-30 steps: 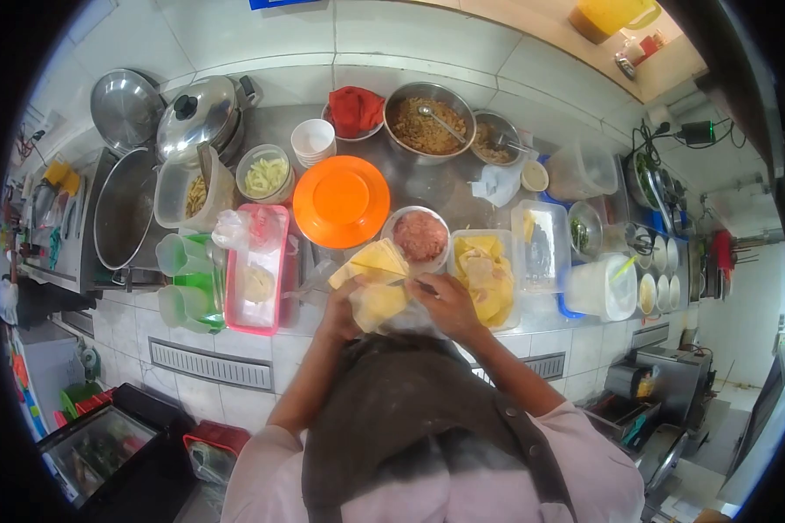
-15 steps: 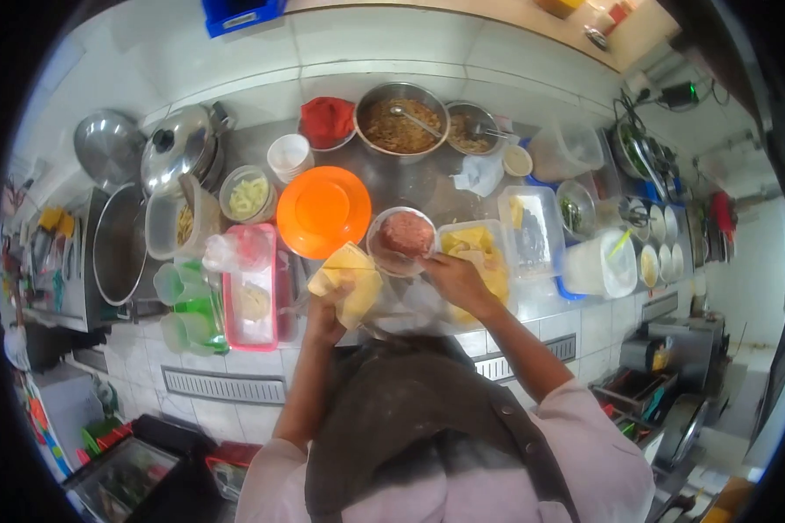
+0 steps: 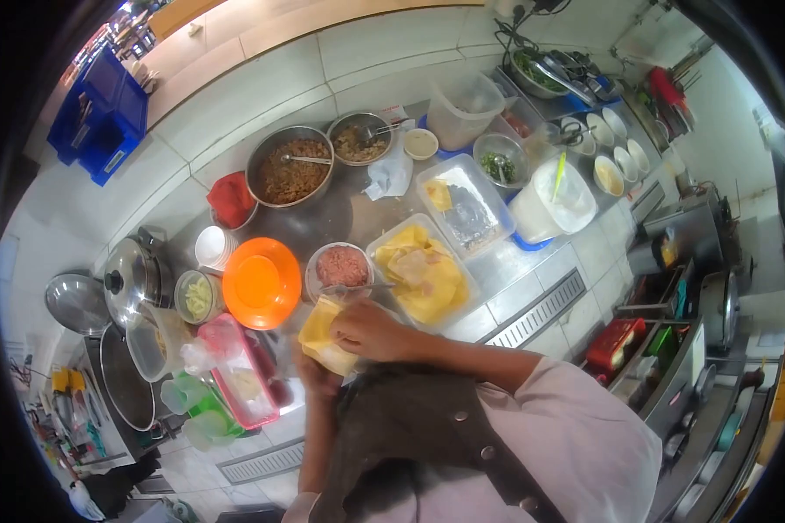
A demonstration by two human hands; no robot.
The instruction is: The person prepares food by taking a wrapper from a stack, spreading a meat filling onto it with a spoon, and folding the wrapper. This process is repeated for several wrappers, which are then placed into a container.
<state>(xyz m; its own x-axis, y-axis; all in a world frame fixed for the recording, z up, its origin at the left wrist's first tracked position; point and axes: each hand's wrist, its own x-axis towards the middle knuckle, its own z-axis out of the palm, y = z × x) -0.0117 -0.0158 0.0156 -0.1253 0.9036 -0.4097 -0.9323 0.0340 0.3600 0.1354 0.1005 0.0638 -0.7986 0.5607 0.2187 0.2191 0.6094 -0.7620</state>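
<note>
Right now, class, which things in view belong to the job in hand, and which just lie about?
Likely in the job: yellow sheets in the left hand; pinkish mince; more sheets beside it.

Seemingly lying about: orange dish; lidded pot; red cloth.

R hand (image 3: 366, 332) moved fr. meat bowl (image 3: 311, 277) to yel. sheets (image 3: 319, 329) w/in last sec.
</note>
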